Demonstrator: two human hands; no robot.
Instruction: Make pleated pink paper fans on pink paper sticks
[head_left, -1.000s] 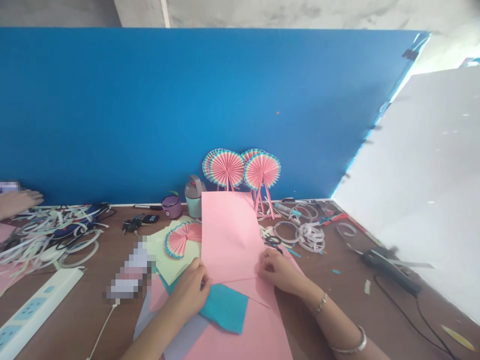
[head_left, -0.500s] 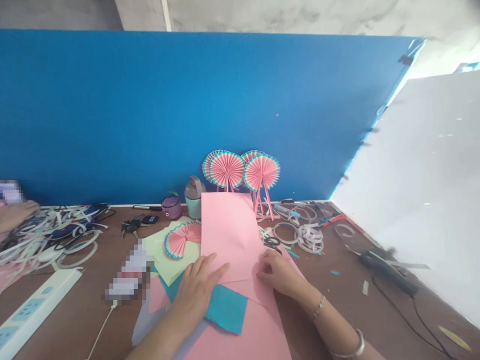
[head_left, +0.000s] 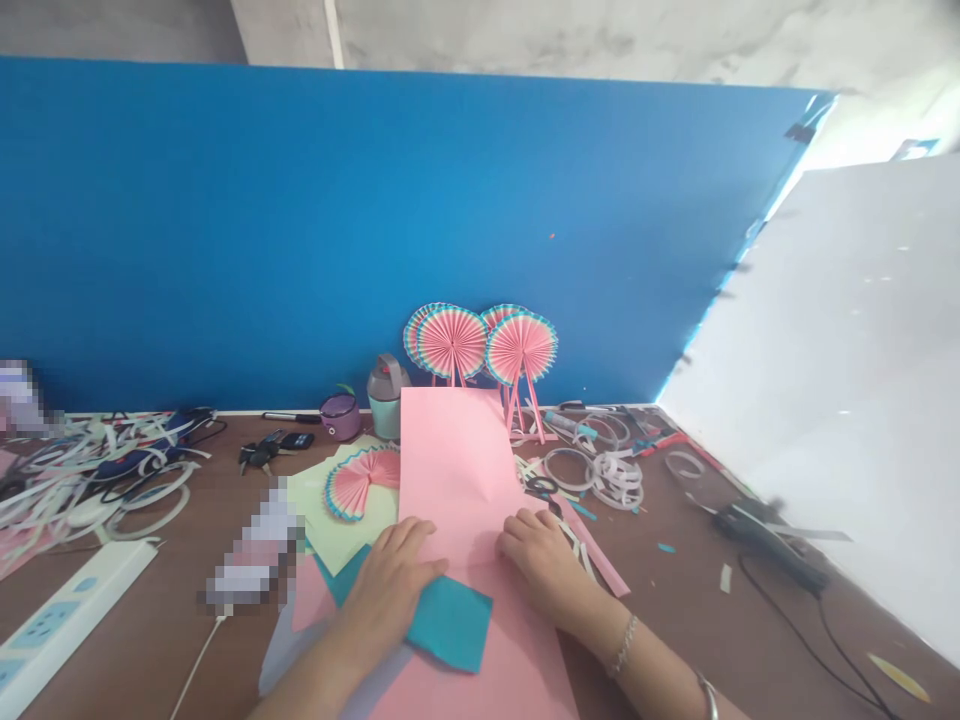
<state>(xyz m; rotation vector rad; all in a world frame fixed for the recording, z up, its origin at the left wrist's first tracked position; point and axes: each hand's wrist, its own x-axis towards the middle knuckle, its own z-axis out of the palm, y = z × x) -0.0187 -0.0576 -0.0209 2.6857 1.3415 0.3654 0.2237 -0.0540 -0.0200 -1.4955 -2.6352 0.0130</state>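
Observation:
A pink sheet of paper (head_left: 457, 470) rises in front of me, with more pink paper (head_left: 517, 650) lying below it on the table. My left hand (head_left: 390, 590) rests on the left side of the sheet, fingers stretched out and thumb apart. On the right side, my right hand (head_left: 544, 560) has its fingers curled onto the sheet near its lower edge; the fingertips are partly hidden. Between the hands lies a teal paper piece (head_left: 454, 625). A pleated pink fan piece with teal edging (head_left: 364, 485) sits on pale green paper (head_left: 337, 545) beyond my left hand.
Finished-looking round paper fans (head_left: 523, 347) stand against the blue partition (head_left: 337, 220). White strip coils (head_left: 616, 480), a pink strip (head_left: 592, 545) and a corded black tool (head_left: 776, 545) lie right. Keys (head_left: 259, 455), a purple pot (head_left: 340, 415) and a power strip (head_left: 75, 620) are left.
My right hand has shifted slightly left on the pink sheet, its fingers now curled over it. A pink strip and white strips show to its right. My left hand has barely moved.

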